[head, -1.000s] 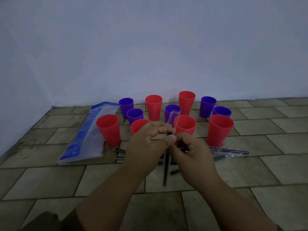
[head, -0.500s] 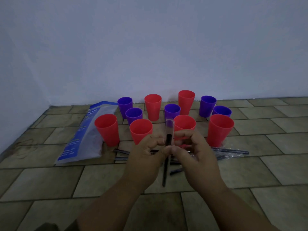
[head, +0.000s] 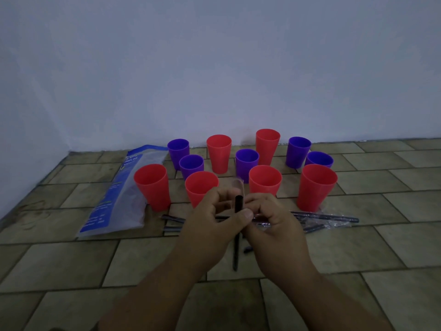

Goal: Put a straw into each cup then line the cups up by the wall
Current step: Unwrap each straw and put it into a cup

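**Surface and room.** A floor (head: 71,259) of rectangular beige stone-look tiles with dark grout lines meets a plain pale wall (head: 214,68); a second wall closes the corner at far left. The light is dim.

**Task objects.** Six red tapered plastic cups (head: 152,187) and five shorter purple plastic cups (head: 247,163) stand upright in a loose cluster near the wall, unaligned. The left hand (head: 212,225) pinches a black plastic drinking straw (head: 238,204) between thumb and curled fingers. It is held roughly upright above the floor, in front of the two middle front red cups. The right hand (head: 274,223), fingers curled, grips the clear film wrapper (head: 238,185), which rises past the straw's top end.

**Change.** A second ago the wrapper tip stood higher, in front of the central purple cup. Both hands are now lower, and the front-left red cup's rim is uncovered. The cups have not shifted.

**Materials and shapes.** The cups are smooth, matte and conical. The wrapper is thin, glossy and crinkled at the right hand. More dark wrapped straws (head: 329,217) lie flat on the tiles behind the hands. A flat blue-and-white printed plastic bag (head: 117,199) lies just beside the leftmost red cup.
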